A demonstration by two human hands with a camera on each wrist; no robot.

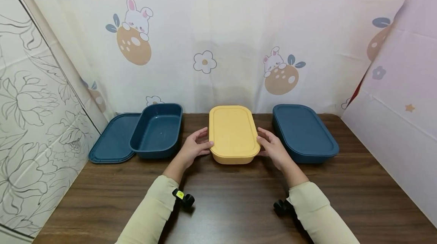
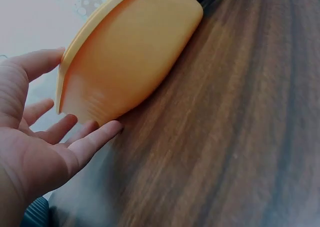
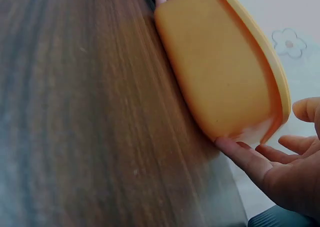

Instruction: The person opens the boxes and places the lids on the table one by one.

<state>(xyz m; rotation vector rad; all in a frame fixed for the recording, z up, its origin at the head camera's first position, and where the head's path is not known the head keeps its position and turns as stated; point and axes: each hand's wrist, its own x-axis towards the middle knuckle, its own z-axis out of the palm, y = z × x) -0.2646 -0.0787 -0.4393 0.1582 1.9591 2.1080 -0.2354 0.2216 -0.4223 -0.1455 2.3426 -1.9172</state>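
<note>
A yellow lidded box [image 1: 234, 130] stands on the table between both hands. My left hand [image 1: 194, 148] is at its left side, thumb at the lid's rim and the other fingers loosely spread by the wall. At the right side is my right hand [image 1: 274, 148], its fingers similarly spread. In the left wrist view the left hand [image 2: 45, 142] has its thumb tip against the rim of the yellow box [image 2: 135, 47]. In the right wrist view a fingertip of the right hand [image 3: 290, 162] meets the lower edge of the yellow box [image 3: 220, 62]; its thumb looks just off the rim.
To the left, an open dark blue box [image 1: 156, 132] stands partly over a loose dark blue lid [image 1: 112, 141]. A dark blue lidded box [image 1: 305, 134] is on the right. They stand on a brown wooden table [image 1: 232, 206], before a printed curtain [image 1: 235, 20].
</note>
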